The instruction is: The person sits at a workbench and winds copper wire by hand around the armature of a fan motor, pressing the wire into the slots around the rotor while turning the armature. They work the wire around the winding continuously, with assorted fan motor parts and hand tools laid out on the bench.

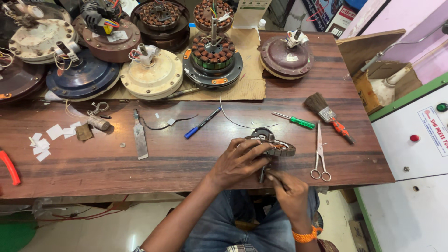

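Much of the motor stator (275, 145) you are working on is hidden: your left hand (238, 161) covers its near and left side, so only the far rim, a dark cap at the top and a glimpse of copper winding show. Your left fingers are curled down over it, clamped on its edge. Below it, your right hand (290, 193) is pinched together on a small dark tool or wire end (262, 173); what it is cannot be made out, since only a short stub shows between the two hands. The stator sits at the near edge of the wooden table (196, 161), just beyond your right hand and under your left.

A thin wire (233, 120) arcs away from the stator toward the far side. Scissors (320, 151) lie just right of it, with a green-handled screwdriver (295, 121) and an orange-handled brush (329, 115) beyond. A blue pen (202, 123) and a flat metal blade (139, 136) lie to the left. Ceiling fan motors (151, 74) crowd the far edge, several cut off by the frame. An orange handle (9, 166) at the left is also partly cut off.
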`<state>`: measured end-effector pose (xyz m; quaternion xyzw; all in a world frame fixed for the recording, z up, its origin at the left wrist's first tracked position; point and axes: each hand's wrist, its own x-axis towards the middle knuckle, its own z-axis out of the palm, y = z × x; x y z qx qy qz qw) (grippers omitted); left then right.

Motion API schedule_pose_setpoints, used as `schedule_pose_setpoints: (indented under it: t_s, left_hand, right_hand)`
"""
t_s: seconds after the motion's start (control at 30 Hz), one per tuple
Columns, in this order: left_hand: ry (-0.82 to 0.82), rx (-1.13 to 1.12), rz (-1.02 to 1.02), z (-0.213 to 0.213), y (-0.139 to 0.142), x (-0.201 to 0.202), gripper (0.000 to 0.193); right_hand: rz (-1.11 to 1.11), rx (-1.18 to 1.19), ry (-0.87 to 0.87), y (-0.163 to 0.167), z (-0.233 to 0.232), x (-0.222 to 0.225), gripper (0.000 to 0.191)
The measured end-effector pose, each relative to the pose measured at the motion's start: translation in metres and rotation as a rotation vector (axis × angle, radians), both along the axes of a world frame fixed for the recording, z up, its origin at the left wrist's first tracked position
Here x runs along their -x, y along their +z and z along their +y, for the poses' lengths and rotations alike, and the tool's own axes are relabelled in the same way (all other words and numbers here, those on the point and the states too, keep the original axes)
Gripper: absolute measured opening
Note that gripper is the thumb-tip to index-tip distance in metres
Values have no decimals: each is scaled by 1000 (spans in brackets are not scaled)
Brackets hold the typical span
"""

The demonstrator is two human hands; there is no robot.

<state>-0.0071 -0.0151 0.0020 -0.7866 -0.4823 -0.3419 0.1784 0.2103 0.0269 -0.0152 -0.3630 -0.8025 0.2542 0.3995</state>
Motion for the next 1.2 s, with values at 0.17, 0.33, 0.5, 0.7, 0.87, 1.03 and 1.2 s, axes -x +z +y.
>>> schedule_pose_setpoints:
  t_s: [0.17,0.33,0.5,0.7,0.87,1.03,1.2]
  left_hand:
    - [66,47,0,0,-2,-4,18]
    - [-8,-22,-118,-2,8,-7,13]
    - [133,40,-494,-8,9,-26,18]
    - [274,62,-889,-12,9,-54,15]
    - [273,53,-942,-12,12,-60,14]
    - [307,78,-1005,-5,2,-65,14]
    - [422,-1,-618,-2,-4,-69,27]
  right_hand:
    - [-271,86,-104,23,4,-20,14]
    - [-159,-76,41,73,5,-25,14]
    - [-168,-70,70,105,22,1,12]
    - [-195,-74,94,113,47,33,12]
    - [-268,60,80,112,64,37,11]
    - [-294,116,110,100,87,36,14]
    - [-304,197,-14,87,107,33,15]
